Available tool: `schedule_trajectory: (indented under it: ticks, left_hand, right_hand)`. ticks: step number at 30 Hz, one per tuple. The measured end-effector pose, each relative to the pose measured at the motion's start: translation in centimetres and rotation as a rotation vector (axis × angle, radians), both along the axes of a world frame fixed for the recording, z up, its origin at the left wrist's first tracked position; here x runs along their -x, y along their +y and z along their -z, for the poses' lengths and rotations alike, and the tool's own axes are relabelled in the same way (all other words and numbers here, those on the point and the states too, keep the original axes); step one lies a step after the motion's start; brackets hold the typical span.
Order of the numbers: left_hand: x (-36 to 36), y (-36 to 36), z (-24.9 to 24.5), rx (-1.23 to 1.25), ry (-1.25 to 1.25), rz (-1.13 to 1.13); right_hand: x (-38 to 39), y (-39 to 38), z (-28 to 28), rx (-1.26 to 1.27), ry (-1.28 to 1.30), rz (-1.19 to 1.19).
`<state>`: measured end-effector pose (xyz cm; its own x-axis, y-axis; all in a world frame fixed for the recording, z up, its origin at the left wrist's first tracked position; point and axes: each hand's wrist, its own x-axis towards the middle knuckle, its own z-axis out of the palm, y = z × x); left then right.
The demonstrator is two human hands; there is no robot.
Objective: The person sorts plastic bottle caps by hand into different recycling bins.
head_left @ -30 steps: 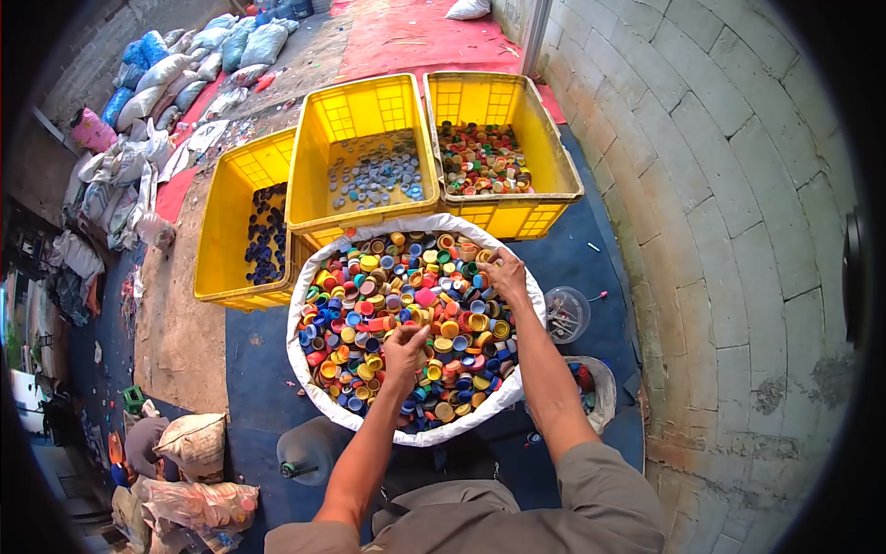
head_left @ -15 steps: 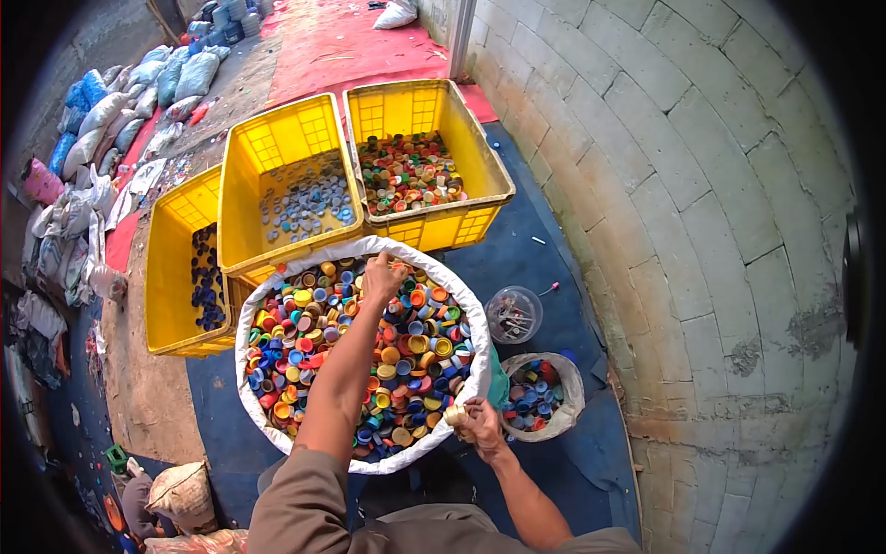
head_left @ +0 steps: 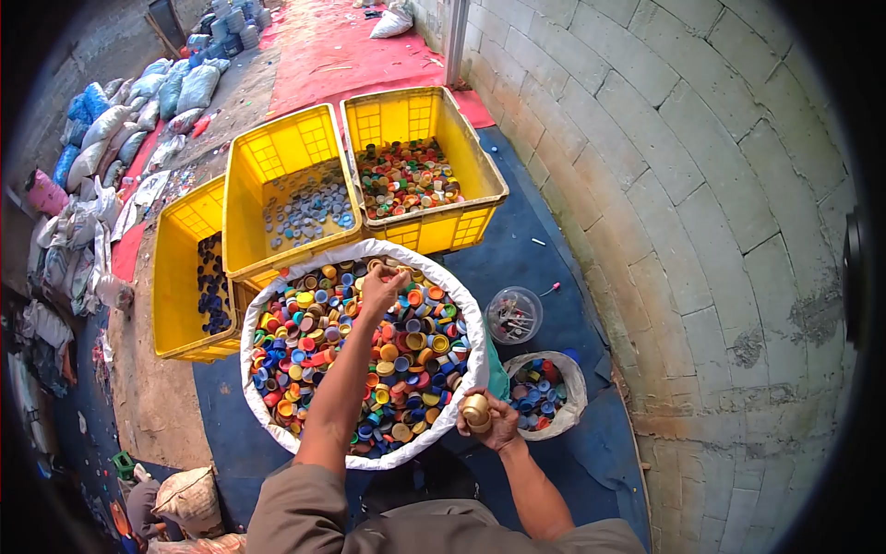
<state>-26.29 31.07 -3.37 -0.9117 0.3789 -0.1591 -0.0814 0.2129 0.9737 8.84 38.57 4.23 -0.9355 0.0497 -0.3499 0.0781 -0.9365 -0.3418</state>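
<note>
A round white-rimmed sack (head_left: 472, 369) in front of me is full of mixed coloured bottle caps (head_left: 406, 355). My left hand (head_left: 384, 284) is over the far part of the pile, its fingers pinched together at a tan bottle cap (head_left: 374, 265); the fingers partly hide it. Just outside the sack's near right rim, my right hand (head_left: 496, 425) is closed around gold bottle caps (head_left: 476, 412), which seem to be stacked together.
Three yellow crates stand beyond the sack: dark blue caps in the left crate (head_left: 171, 277), pale blue in the middle crate (head_left: 242, 203), mixed colours in the right crate (head_left: 480, 175). A clear tub (head_left: 514, 315) and small sack (head_left: 577, 397) stand right, near a block wall (head_left: 683, 231).
My right hand has turned, so the gold caps show more fully. My left hand has shifted slightly down over the pile. The view has moved a little.
</note>
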Motion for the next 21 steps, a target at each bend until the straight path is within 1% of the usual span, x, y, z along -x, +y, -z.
schedule_trajectory:
  ticks: [1,3,4,5,7,8,9,11,12,13,15,17,19,20,21]
  left_hand:
    - [-1.6,-1.2,-1.8,-0.138,-0.148,-0.037]
    - [-5.1,-4.3,-5.4,-0.441,-0.468,-0.083]
    - [-7.0,-6.2,-6.7,-0.611,-0.608,-0.067]
    - [-8.6,-7.9,-7.7,-0.788,-0.741,-0.048]
    - [-12.0,-10.5,-9.4,-0.924,-0.959,-0.098]
    - [-13.4,-12.0,-9.5,-0.967,-0.966,-0.078]
    - [-14.9,-13.2,-9.6,-0.960,-0.986,-0.145]
    - [-17.0,-15.1,-10.3,-0.957,-0.949,-0.152]
    - [-17.9,-16.0,-11.6,-0.960,-0.934,-0.151]
    - [-18.6,-16.7,-11.8,-0.997,-0.941,-0.180]
    - [-19.6,-18.4,-11.8,-1.087,-0.941,-0.148]
    - [-20.5,-19.4,-12.5,-1.104,-0.930,-0.169]
    - [-21.1,-20.5,-11.4,-1.159,-0.926,-0.132]
    - [-21.5,-20.4,-13.2,-1.006,-0.864,-0.206]
    - [-21.7,-20.8,-12.4,-1.038,-0.842,-0.180]
  right_hand:
    - [0.6,0.2,-0.1,-0.035,0.072,-0.022]
    - [2.2,0.2,0.8,-0.007,0.218,-0.058]
    - [3.2,0.2,-0.2,-0.007,0.235,-0.098]
    - [3.9,0.0,-0.1,-0.068,0.262,-0.109]
    - [5.5,-1.1,-2.0,-0.116,0.230,-0.157]
    - [6.4,-1.8,-3.2,-0.191,0.134,-0.174]
    - [7.1,-2.7,-3.7,-0.268,0.125,-0.183]
    - [8.2,-4.1,-5.4,-0.347,0.174,-0.256]
    - [8.3,-4.7,-5.1,-0.215,0.220,-0.290]
    - [8.5,-5.4,-4.0,-0.195,0.255,-0.293]
    - [9.1,-7.2,-5.3,0.122,0.333,-0.337]
    - [9.1,-9.0,-4.4,0.010,0.335,-0.360]
    - [9.1,-10.1,-3.0,-0.256,0.280,-0.382]
    - [9.1,-11.3,-4.2,-0.265,0.230,-0.366]
    - [9.2,-11.8,-4.1,-0.309,0.216,-0.365]
